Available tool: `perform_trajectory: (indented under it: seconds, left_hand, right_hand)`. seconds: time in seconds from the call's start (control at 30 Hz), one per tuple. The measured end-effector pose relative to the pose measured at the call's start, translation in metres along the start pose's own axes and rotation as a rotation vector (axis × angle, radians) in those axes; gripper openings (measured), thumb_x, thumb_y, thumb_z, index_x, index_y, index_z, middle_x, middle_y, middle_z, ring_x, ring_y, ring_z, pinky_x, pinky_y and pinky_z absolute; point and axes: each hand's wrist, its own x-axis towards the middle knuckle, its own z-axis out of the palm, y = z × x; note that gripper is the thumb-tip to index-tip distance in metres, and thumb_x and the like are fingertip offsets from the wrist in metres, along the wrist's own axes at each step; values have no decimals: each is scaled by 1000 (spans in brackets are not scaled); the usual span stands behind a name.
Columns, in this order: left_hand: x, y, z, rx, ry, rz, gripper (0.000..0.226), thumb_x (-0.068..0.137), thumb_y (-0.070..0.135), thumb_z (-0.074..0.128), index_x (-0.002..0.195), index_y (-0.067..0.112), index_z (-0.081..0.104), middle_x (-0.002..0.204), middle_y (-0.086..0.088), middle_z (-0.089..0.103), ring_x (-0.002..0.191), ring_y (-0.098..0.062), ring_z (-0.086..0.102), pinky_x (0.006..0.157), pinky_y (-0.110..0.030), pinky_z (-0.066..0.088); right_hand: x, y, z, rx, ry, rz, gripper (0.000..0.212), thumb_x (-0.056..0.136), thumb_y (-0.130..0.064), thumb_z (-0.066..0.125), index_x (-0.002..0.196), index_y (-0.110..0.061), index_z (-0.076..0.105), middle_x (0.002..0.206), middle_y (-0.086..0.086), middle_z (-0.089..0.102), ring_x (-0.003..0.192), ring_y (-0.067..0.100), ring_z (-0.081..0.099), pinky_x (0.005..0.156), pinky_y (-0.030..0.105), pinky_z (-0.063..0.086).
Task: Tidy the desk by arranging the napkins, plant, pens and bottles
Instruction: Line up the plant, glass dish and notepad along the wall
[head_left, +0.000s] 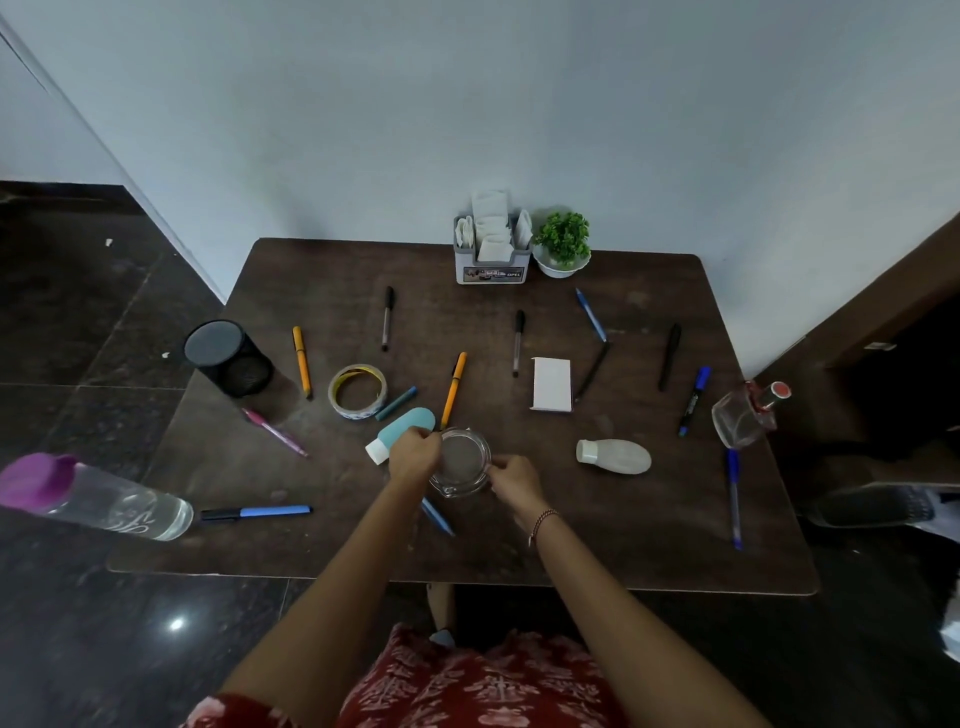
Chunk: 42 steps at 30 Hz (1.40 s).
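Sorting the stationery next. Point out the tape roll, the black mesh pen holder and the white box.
tape roll (357, 391): head view, on its near rim.
black mesh pen holder (228, 358): head view, on its mesh side wall.
white box (552, 384): head view, middle of its top face.

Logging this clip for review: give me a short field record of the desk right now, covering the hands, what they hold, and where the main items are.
left hand: on the left rim of the glass ashtray
right hand: on its right rim
napkin holder: upright at far edge, beside the plant
pen cup: left, no pens seen in it
pens: scattered across desk
teal bottle: lying flat by left hand
white bottle: lying flat
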Motion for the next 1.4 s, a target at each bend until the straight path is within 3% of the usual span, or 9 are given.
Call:
perform_trajectory:
  seconds: [0.23,0.37,0.5,0.7,0.8,1.03,1.17,1.27,1.4]
  left_hand:
    - [-11,6,14,-9,67,-20,46,96,24,44,134,4,30,131,-23,51,119,-38,51,96,-43,42]
    - [-10,4,19,-72,74,-56,42,94,25,47,131,8,33,132,-23,49,117,-37,51,97,-43,46]
    - [-8,5,24,-39,81,-20,37,93,21,47,128,11,39,132,-20,46,122,-35,42,98,-42,41]
    - [-2,15,25,360,59,113,44,95,21,43,136,5,39,139,-18,39,128,-37,35,104,-44,30]
    - [2,16,25,479,-17,100,37,94,26,48,125,6,51,133,-18,43,124,-34,40,102,-43,33]
    - [16,9,15,277,-126,91,26,86,27,66,101,6,66,99,-11,67,93,-23,63,84,-37,53]
    - [22,26,2,275,-294,129,26,81,27,72,96,7,63,76,-4,60,64,-15,57,63,-30,53]
    - [25,46,-4,376,-405,168,32,79,22,74,104,7,61,86,-5,59,69,-15,60,57,-25,54]
    - [30,59,0,445,-518,261,31,75,21,78,96,4,63,85,-7,60,71,-16,60,54,-25,55]
  right_hand:
    - [2,3,5,205,41,84,29,88,-9,58,116,-3,64,111,13,69,92,17,63,87,30,52]
    - [3,1,5,274,48,121,29,88,-8,58,116,-2,63,113,12,67,98,21,65,90,35,53]
    - [3,2,7,225,95,108,32,89,-13,60,120,-7,59,118,11,62,101,21,61,81,27,50]
    - [4,5,9,257,154,91,39,81,-9,69,118,-10,56,121,11,55,104,22,58,74,24,44]
    - [8,10,4,244,178,56,43,74,-1,73,111,-13,56,121,11,55,102,22,59,76,24,47]
    - [14,16,-12,268,127,35,44,70,3,75,104,-18,56,119,9,56,103,20,58,88,32,52]
    - [17,17,-23,205,-12,22,59,71,-1,76,124,-14,54,126,8,53,113,21,54,91,29,49]
    - [17,14,-39,123,-138,11,60,73,-4,76,127,-12,51,118,2,54,107,17,52,89,27,47]
    - [26,5,-59,28,-179,-2,52,69,-12,81,112,-14,53,107,4,60,98,18,57,83,31,50]
